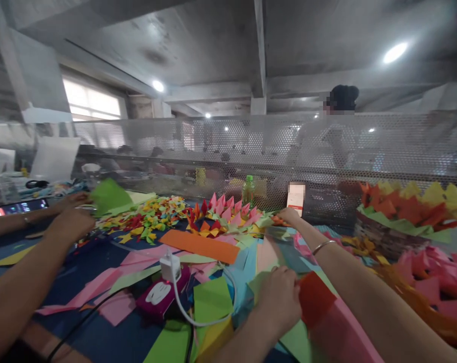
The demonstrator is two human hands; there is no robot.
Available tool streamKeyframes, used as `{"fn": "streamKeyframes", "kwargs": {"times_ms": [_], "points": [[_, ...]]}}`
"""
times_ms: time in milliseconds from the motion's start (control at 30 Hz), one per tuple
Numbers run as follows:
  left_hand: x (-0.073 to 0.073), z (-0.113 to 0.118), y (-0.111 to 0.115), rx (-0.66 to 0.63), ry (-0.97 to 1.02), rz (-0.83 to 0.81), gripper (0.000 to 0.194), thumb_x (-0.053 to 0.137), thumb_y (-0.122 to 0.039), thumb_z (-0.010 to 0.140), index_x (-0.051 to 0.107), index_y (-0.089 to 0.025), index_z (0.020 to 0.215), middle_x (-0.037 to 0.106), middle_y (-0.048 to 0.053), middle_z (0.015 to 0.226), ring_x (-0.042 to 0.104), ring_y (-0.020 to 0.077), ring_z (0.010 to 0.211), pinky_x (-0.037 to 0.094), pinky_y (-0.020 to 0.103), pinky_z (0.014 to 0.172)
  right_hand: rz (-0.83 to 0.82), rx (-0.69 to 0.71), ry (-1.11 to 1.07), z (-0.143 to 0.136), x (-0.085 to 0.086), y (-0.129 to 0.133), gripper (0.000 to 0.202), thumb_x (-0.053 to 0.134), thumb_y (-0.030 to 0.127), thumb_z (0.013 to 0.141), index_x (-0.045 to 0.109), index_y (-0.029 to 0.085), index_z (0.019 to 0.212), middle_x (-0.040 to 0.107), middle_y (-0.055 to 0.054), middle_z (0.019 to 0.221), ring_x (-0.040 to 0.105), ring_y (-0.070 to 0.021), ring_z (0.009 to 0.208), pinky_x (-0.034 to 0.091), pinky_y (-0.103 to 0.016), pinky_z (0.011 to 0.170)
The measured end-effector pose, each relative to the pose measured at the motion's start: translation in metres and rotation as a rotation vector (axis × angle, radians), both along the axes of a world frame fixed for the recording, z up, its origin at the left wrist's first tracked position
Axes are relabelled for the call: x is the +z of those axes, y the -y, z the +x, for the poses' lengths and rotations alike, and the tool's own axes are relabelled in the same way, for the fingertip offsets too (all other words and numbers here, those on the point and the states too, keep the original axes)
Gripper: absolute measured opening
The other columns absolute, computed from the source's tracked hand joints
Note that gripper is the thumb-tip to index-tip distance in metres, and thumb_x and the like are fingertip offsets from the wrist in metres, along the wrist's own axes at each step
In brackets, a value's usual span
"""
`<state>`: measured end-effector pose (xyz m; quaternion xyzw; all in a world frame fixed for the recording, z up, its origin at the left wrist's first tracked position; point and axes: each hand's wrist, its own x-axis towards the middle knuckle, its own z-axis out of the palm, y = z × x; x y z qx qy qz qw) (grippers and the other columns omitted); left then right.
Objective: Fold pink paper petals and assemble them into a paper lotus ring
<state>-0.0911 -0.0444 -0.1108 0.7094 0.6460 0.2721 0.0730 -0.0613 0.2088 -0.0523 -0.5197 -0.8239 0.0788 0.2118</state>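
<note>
My left hand (279, 297) is at the lower middle, its fingers closed at the edge of a red-orange sheet of paper (316, 298). A pink sheet (342, 333) lies beneath that paper. Stretched farther forward, my right hand (290, 216), with a bangle on the wrist, has its fingers bent down on a small orange folded paper piece (278, 221). Just beyond it stands a small white and red box (296, 199). Pink folded paper points (236, 209) and red and yellow ones (206, 227) sit left of my right hand.
At the left, another person's two hands (73, 224) hold a green sheet (110, 197). A purple box (163, 295) bears a white charger (170, 264) with cables. A rimmed basket of folded paper (387, 234) stands right. A perforated metal screen (213, 141) runs behind, a person beyond it.
</note>
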Motion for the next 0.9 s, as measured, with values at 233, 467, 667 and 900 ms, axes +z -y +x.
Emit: {"fn": "streamKeyframes", "kwargs": {"times_ms": [233, 467, 667, 900], "points": [[0.0, -0.002, -0.005, 0.072, 0.084, 0.025, 0.014, 0.044, -0.022, 0.079, 0.057, -0.02, 0.08, 0.061, 0.002, 0.077, 0.054, 0.0166, 0.074, 0.034, 0.025, 0.061, -0.105, 0.021, -0.176, 0.034, 0.014, 0.024, 0.029, 0.053, 0.032, 0.087, 0.056, 0.015, 0.11, 0.058, -0.006, 0.11, 0.059, -0.0184, 0.091, 0.051, -0.036, 0.076], [-0.002, -0.002, -0.016, -0.003, 0.442, 0.058, 0.011, 0.048, -0.018, 0.075, 0.058, -0.016, 0.071, 0.056, 0.0, 0.066, 0.049, 0.0117, 0.062, 0.033, 0.022, 0.057, -0.068, 0.138, -0.413, 0.084, 0.015, 0.096, 0.028, 0.054, 0.028, 0.079, 0.063, 0.012, 0.101, 0.067, -0.003, 0.081, 0.059, -0.0144, 0.073, 0.043, -0.022, 0.063], [0.002, -0.001, -0.019, -0.063, 0.753, 0.041, 0.016, 0.054, -0.026, 0.07, 0.05, -0.016, 0.058, 0.044, -0.004, 0.053, 0.04, 0.0088, 0.052, 0.03, 0.021, 0.052, -0.067, 0.215, -0.537, 0.133, -0.005, 0.166, 0.03, 0.047, 0.038, 0.08, 0.064, 0.015, 0.09, 0.063, -0.002, 0.074, 0.056, -0.0147, 0.067, 0.042, -0.024, 0.06], [0.011, 0.004, -0.01, -0.041, 0.867, 0.042, 0.025, 0.061, -0.038, 0.063, 0.052, -0.015, 0.058, 0.042, -0.005, 0.051, 0.036, 0.0078, 0.047, 0.029, 0.022, 0.048, -0.15, 0.297, -0.608, 0.154, -0.042, 0.197, 0.029, 0.044, 0.042, 0.081, 0.056, 0.016, 0.077, 0.056, 0.0, 0.064, 0.053, -0.0133, 0.06, 0.04, -0.023, 0.053]]}}
